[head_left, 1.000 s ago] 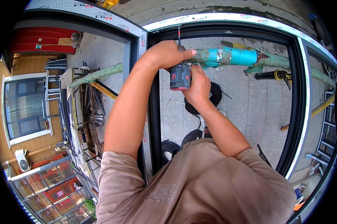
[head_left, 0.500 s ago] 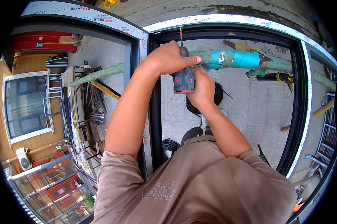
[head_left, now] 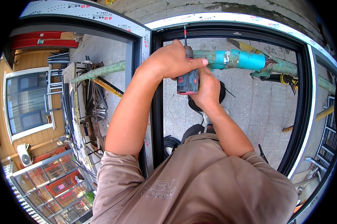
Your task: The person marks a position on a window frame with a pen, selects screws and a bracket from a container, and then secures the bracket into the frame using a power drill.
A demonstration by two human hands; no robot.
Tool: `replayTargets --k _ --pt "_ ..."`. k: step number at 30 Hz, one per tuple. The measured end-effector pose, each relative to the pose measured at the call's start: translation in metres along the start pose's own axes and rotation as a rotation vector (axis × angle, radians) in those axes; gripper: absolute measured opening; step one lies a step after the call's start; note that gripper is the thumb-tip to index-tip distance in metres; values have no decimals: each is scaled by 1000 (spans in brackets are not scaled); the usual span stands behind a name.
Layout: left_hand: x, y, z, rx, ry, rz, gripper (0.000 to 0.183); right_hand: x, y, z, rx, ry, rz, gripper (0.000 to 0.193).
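A cordless drill driver (head_left: 188, 84), dark grey with red parts, points away from me between both hands. Its long bit (head_left: 185, 36) with a red band reaches the far rail of a black window frame (head_left: 213, 31); the tip is too small to make out clearly. My left hand (head_left: 172, 61) is wrapped over the front of the tool, its thumb stretched to the right. Behind it my right hand (head_left: 208, 89) grips the handle, which is largely hidden by the fingers.
Beyond the frame opening runs a green pole (head_left: 284, 67) with a bright blue wrapped section (head_left: 247, 59). An open sash (head_left: 136, 41) with printed film stands at left. Black coiled hose (head_left: 171, 143) lies low near my body. Metal scraps (head_left: 97, 100) and ladder-like racks are farther left.
The drill driver and both hands sit slightly farther right in the picture, and the surroundings have shifted a little too. Both hands keep their grip, with the bit still at the far rail.
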State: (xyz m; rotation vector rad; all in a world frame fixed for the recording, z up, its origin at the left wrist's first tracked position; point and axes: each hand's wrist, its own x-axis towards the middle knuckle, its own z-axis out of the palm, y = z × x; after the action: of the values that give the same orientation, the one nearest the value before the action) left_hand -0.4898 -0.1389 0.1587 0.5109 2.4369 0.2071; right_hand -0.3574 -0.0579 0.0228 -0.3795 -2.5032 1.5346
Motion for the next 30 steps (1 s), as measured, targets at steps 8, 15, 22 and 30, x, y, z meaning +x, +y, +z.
replayTargets --k 8,15,22,30 --pt "2 0 0 -155 -52 -53 107 1 -2 -3 0 49 -59 61" --pt "5 -1 5 -139 4 -22 103 2 -2 -4 7 56 -45 59" --pt "3 3 -1 -181 -50 -48 107 2 -1 -3 16 21 -20 60" --pt "8 -2 6 -162 8 -29 118 3 6 -2 -51 -11 -16 63"
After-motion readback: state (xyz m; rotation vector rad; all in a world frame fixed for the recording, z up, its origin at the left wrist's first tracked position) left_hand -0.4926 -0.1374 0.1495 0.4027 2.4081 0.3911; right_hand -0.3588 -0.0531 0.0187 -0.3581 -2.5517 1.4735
